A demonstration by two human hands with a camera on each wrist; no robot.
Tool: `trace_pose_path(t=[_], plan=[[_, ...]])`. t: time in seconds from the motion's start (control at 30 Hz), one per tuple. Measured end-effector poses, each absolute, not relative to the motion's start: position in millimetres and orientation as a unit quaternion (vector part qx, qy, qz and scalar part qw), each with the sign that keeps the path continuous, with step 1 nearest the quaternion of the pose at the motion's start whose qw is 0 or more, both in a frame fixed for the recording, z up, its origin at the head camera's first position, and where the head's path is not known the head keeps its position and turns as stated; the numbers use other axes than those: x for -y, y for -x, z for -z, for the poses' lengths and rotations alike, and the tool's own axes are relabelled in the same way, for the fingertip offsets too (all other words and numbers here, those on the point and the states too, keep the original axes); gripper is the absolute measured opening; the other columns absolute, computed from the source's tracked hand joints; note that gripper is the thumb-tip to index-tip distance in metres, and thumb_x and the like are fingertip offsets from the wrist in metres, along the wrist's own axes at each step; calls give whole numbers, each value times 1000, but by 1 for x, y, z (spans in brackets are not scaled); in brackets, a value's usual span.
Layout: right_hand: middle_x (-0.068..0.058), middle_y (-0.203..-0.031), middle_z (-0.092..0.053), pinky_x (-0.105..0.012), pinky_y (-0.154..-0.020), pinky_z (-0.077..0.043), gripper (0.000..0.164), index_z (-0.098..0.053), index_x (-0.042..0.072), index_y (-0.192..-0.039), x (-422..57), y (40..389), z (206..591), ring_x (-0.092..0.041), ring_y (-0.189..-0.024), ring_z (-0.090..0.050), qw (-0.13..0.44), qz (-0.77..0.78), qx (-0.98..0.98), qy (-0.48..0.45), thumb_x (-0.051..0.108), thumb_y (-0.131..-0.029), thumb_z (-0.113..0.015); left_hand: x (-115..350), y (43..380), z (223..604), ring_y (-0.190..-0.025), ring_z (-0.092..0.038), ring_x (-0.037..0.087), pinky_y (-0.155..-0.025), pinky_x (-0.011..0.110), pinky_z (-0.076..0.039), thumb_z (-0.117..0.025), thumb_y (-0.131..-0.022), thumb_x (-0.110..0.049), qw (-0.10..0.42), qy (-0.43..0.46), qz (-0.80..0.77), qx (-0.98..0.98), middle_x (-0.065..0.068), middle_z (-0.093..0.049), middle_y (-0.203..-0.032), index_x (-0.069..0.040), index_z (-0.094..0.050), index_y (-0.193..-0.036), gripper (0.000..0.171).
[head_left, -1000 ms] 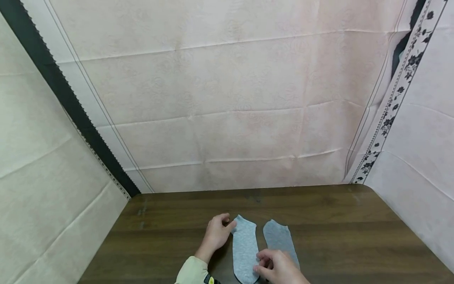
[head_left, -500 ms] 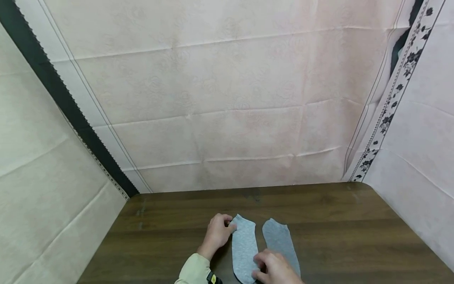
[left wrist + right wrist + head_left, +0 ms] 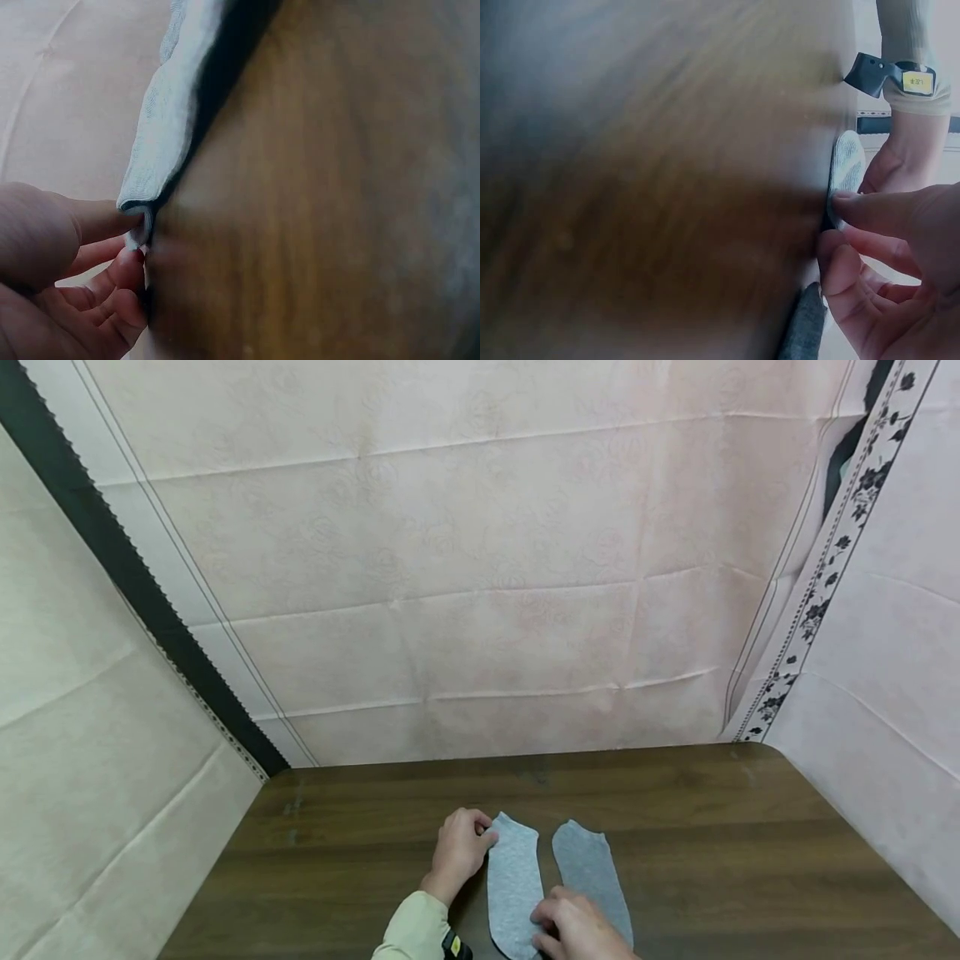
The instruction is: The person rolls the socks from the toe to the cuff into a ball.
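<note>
Two grey ankle socks lie flat side by side on the wooden table. My left hand (image 3: 459,852) pinches the cuff corner of the lighter sock (image 3: 514,885) between thumb and fingers; in the left wrist view, part of the cuff (image 3: 137,232) shows between them. Lower down, my right hand (image 3: 577,927) is at the same sock's right edge, its thumb and fingers curled onto that edge in the right wrist view. The darker sock (image 3: 588,860) lies just to the right, its lower part partly covered by my right hand.
The brown wooden table (image 3: 360,827) meets a pale cloth wall (image 3: 480,610) at its far edge. More cloth hangs on the left (image 3: 90,760) and right (image 3: 885,718). A black band with a yellow label (image 3: 915,81) is on the left wrist.
The right hand's fingers have drawn in and lowered onto the lighter sock's right edge. My left hand keeps its hold on the cuff. Both socks lie almost as before; the view shifts slightly.
</note>
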State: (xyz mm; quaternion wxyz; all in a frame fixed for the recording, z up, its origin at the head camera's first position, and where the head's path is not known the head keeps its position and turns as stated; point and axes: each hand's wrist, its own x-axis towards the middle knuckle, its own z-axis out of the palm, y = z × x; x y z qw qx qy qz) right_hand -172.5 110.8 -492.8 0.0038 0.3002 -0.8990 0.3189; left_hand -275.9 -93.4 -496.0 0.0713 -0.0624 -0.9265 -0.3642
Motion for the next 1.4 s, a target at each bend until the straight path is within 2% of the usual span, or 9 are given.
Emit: trace_pose_path(t=[0.13,0.23,0.47,0.7,1.1,1.4], plan=[[16,-73,-44,-22,-56,-39,11,-70,15,-80,-110,173,493,2,-63,-41,13,-309,900,-308,10,-83,-80,93,277,494,-71,-53,14,-63,34,-47,-81,-85,-13,69,58,371,924,-4,-58,-78,-13,-72,-81,9],[17,-73,-44,-22,-57,-39,11,-71,15,-81,-109,174,493,2,-63,-42,8,-308,900,-308,10,-83,-80,94,276,494,-71,-53,14,-63,34,-47,-80,-86,-13,67,60,375,923,-4,-57,-77,-13,-71,-80,11],[17,-73,-45,-22,-57,-40,10,-71,14,-82,-109,174,493,2,-64,-43,-3,-313,900,-303,9,-84,-79,95,274,491,-69,-52,15,-63,34,-46,-77,-88,-11,55,74,410,908,-3,-57,-75,-12,-69,-84,9],[17,-73,-46,-22,-57,-40,11,-71,13,-81,-109,172,494,2,-65,-44,4,-312,900,-305,7,-83,-80,97,270,488,-70,-56,15,-64,34,-49,-76,-89,-9,27,83,479,874,-1,-64,-77,-8,-71,-87,6],[15,-75,-51,-23,-58,-42,7,-74,10,-86,-114,173,491,2,-65,-46,-18,-338,890,-306,4,-85,-76,99,274,485,-75,-58,15,-67,31,-50,-77,-87,-4,43,88,531,842,1,-66,-79,-6,-72,-90,6],[15,-76,-50,-22,-56,-42,6,-73,8,-88,-123,168,487,2,-65,-44,-8,-373,876,-304,1,-88,-73,91,273,475,-75,-57,16,-66,29,-49,-73,-88,2,36,106,575,811,3,-65,-88,-4,-72,-95,10]])
